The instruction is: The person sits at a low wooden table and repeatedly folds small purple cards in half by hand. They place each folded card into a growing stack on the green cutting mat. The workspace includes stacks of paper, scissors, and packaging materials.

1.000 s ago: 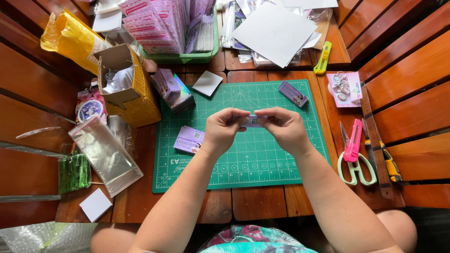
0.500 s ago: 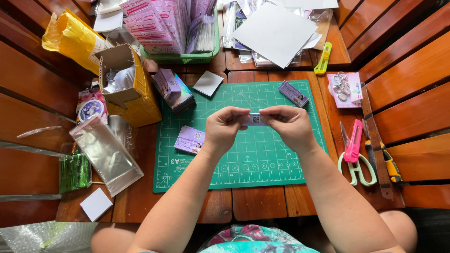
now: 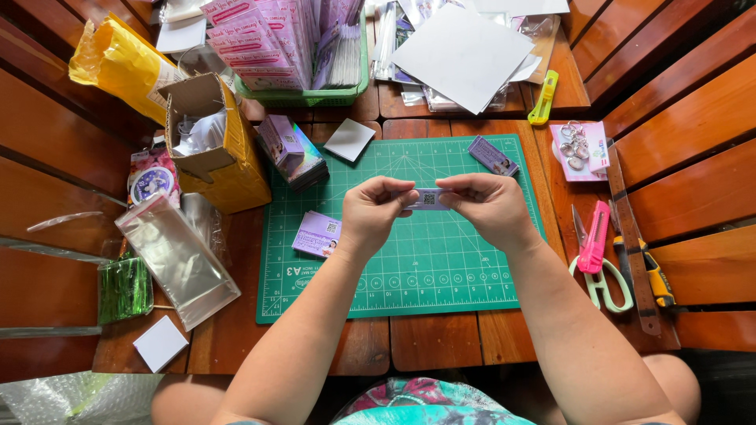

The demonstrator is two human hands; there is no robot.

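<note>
Together, left hand (image 3: 376,212) and right hand (image 3: 487,206) pinch a small flat purple card (image 3: 429,198).

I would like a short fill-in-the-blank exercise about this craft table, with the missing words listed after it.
1. Both the left hand and the right hand pinch a small purple ____ above the green cutting mat.
2. The pink-handled scissors lie to the ____ of the mat.
3. The open cardboard box is ____ in colour.

Missing words: card; right; yellow
</note>
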